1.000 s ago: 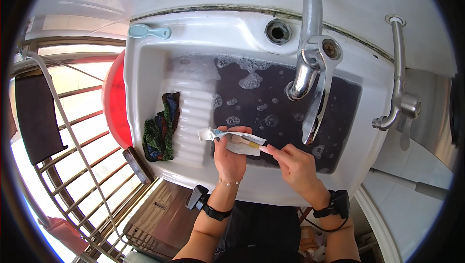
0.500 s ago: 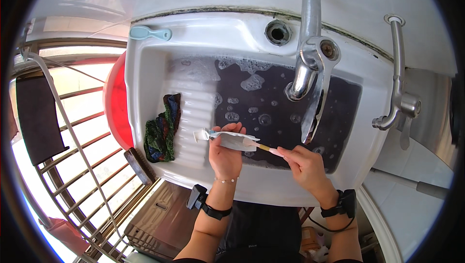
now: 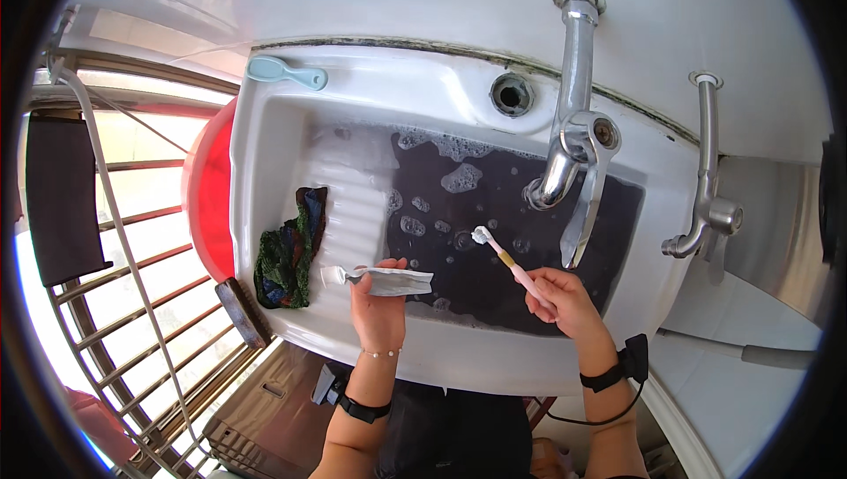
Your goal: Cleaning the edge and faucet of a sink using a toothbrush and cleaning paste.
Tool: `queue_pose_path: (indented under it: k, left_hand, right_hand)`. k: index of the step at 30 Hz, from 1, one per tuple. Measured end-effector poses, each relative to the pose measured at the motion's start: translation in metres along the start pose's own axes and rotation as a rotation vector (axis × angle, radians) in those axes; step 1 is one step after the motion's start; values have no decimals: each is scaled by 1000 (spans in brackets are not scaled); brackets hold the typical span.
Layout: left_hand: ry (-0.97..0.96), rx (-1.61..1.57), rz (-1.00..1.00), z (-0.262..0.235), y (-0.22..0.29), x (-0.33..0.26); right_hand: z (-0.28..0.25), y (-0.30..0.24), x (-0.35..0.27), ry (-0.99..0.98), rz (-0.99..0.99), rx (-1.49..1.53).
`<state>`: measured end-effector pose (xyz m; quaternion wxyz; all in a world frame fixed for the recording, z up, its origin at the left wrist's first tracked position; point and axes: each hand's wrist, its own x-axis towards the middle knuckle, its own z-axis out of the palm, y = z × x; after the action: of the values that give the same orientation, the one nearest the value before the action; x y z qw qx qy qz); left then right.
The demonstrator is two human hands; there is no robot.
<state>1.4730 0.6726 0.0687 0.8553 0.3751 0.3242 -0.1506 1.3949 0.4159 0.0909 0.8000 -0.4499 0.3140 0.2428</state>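
My left hand (image 3: 378,311) is closed around a flattened, silvery white squeeze tube (image 3: 401,282), its pale cap end pointing left over the ribbed slope. A pink toothbrush (image 3: 520,274) is gripped by its handle in my right hand (image 3: 569,303), tilted up and left above the water. White paste (image 3: 482,235) coats its bristles. Both hands are over the front part of a white sink (image 3: 520,373), which holds dark, foamy water (image 3: 432,183). A crumpled green, blue and brown patterned cloth (image 3: 291,254) lies on the ribs, left of my left hand.
A chrome tap (image 3: 578,64) overhangs the water, and a second tap (image 3: 710,161) is on the right. A light blue brush (image 3: 287,73) rests on the back left rim. Outside the left edge are a red basin (image 3: 205,214) and a dark scrubbing brush (image 3: 243,314).
The toothbrush head has come out of the tube, now carrying white paste. My hands have moved apart, the tube leftward and lower, the brush tipped upward. The whole view has shifted slightly.
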Motion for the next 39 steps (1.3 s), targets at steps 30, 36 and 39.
queue_pose_path:
  k: [30,36,39]
  left_hand:
    - [-140,50,-358,-28,29,-21]
    - [-155,34,-358,-24,26,-20]
    - [-155,54,-368,-24,29,-19]
  right_hand:
    - [-36,-119,75,1099,-989,-1133]
    - [12,-131,93,974,-1011,-857]
    - [-26,-119,87,1018,-1097,-1025]
